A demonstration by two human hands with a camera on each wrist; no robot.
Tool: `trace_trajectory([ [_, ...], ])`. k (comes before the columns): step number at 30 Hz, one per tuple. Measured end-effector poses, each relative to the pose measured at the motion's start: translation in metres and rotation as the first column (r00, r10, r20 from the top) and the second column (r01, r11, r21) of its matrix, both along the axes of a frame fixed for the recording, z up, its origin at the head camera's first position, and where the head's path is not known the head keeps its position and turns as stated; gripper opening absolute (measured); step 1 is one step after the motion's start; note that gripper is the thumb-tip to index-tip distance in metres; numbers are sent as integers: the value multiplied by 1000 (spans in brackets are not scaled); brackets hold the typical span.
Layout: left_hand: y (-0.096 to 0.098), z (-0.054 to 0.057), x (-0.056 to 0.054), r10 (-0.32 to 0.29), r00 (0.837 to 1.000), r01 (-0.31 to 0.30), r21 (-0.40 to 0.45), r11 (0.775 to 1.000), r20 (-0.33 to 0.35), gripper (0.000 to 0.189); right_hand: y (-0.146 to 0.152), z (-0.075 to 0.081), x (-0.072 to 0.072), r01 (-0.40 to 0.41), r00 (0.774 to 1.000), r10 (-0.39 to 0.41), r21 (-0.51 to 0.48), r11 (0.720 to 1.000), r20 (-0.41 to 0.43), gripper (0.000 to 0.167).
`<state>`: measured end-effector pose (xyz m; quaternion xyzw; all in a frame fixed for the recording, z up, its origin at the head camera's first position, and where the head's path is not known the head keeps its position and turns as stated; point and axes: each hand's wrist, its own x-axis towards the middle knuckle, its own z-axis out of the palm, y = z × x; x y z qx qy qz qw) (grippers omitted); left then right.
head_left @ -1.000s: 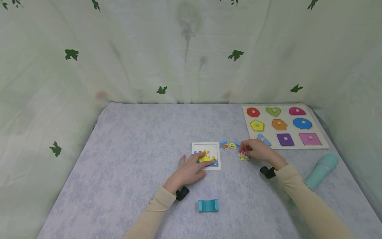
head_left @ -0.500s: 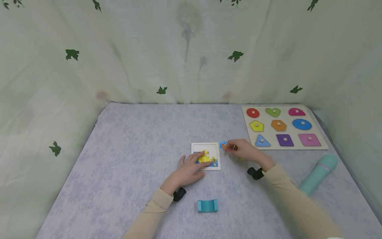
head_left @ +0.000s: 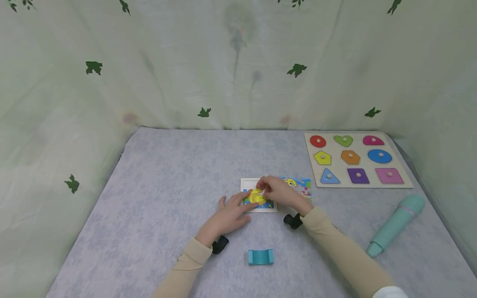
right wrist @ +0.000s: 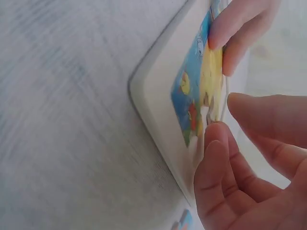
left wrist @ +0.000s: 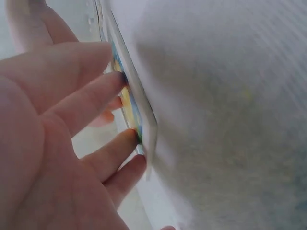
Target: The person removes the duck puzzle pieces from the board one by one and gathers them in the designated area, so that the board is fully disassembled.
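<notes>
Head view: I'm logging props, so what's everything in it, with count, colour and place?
Puzzle frame: one, white, beneath the hands
Loose puzzle pieces: several (count unclear), multicoloured, right of the frame
Shape board: one, cream with nine coloured shapes, far right
Rod: one, teal, right side
Curved block: one, teal, near middle
Table: one, greyish, beneath all
Backdrop: one, pale green, leafy, behind
Wrist cameras: two, black, by the wrists
Sleeves: two, beige, forearms
Left hand: one, bare, on the frame
Right hand: one, bare, over the frame
</notes>
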<state>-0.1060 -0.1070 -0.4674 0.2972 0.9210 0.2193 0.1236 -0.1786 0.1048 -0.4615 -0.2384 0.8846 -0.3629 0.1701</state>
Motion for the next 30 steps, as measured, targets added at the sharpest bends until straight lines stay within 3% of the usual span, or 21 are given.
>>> trace_trajectory([
  [6,5,5,-1,34,999,-33,-22,999,20,39,-4,-2,2,28,1000,-28,-28,999,-6,24],
  [15,9,14,0,46,998,-44,-55,998,41,38,-4,-5,5,-2,997,-1,-37,999,-71,27],
  [21,10,14,-1,42,998,-39,-51,998,44,39,-1,-3,3,-39,998,31,-127,991,-60,27],
  [30,10,14,0,53,997,-51,-53,997,54,39,36,11,-12,12,1000,-15,-144,989,-23,16],
])
